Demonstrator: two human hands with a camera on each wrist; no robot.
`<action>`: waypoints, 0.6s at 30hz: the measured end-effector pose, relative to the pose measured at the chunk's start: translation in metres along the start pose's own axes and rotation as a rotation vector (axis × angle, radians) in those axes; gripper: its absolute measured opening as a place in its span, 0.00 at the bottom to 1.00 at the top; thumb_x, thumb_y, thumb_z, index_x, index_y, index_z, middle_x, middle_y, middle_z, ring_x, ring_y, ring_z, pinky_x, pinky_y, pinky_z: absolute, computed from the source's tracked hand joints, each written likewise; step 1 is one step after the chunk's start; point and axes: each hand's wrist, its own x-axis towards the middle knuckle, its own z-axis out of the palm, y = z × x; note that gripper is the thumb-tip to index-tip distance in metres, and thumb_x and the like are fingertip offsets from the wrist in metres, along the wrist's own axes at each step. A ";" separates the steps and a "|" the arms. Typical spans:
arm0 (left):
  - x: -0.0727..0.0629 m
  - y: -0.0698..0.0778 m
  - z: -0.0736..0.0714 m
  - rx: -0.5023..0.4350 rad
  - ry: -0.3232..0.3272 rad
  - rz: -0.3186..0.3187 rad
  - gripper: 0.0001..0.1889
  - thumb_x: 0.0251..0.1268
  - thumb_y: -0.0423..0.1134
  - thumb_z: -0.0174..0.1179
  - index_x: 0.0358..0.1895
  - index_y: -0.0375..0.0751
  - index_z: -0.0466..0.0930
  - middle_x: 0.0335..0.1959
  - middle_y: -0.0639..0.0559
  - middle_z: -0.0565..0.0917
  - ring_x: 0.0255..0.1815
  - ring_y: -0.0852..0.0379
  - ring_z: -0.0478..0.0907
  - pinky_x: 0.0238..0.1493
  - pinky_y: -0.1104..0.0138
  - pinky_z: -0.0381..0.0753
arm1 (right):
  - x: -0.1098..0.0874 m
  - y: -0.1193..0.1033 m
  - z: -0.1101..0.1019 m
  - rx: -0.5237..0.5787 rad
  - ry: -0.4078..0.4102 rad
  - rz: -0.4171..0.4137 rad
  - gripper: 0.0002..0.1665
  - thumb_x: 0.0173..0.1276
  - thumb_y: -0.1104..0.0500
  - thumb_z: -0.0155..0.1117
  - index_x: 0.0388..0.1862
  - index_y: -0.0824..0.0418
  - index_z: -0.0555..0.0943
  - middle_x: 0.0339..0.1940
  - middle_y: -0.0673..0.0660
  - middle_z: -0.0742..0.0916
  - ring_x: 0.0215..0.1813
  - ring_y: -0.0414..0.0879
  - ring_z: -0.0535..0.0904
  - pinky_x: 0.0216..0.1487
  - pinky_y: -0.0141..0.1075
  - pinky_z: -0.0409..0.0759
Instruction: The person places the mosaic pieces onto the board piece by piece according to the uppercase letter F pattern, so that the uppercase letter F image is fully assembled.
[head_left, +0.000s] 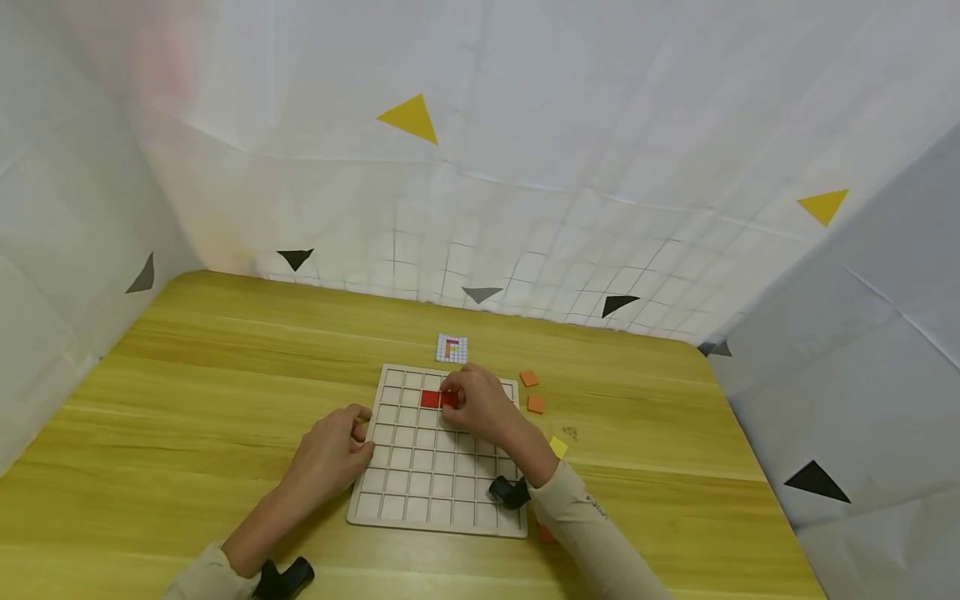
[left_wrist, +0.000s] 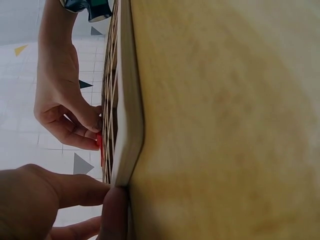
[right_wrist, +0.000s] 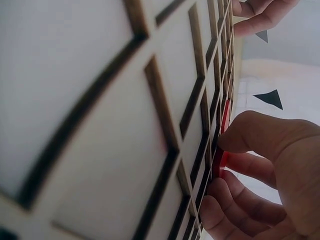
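A pale wooden grid board (head_left: 405, 483) lies on the table, with a red square tile (head_left: 430, 399) in one of its upper cells. Directly right of that tile, my right hand (head_left: 483, 406) pinches a second red tile (head_left: 449, 399) between thumb and fingers, down at the board's surface. In the right wrist view the thumb and a finger meet on this red tile (right_wrist: 218, 162). My left hand (head_left: 326, 454) grips the board's left edge, and the left wrist view has its thumb and finger (left_wrist: 82, 190) at the rim.
A small printed pattern card (head_left: 452, 348) lies beyond the board. To the right are two orange tiles (head_left: 529, 378) and a yellow tile (head_left: 558, 447); another orange tile (head_left: 547, 534) is partly behind the right sleeve. White sheets (head_left: 525, 208) enclose the wooden table (head_left: 225, 358).
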 end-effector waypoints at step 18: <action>0.001 0.002 -0.001 -0.002 -0.011 -0.010 0.20 0.58 0.30 0.67 0.54 0.30 0.78 0.32 0.50 0.77 0.30 0.57 0.76 0.31 0.63 0.75 | 0.002 0.004 -0.001 0.004 -0.030 0.005 0.12 0.57 0.61 0.70 0.42 0.60 0.88 0.34 0.52 0.82 0.34 0.41 0.74 0.36 0.35 0.74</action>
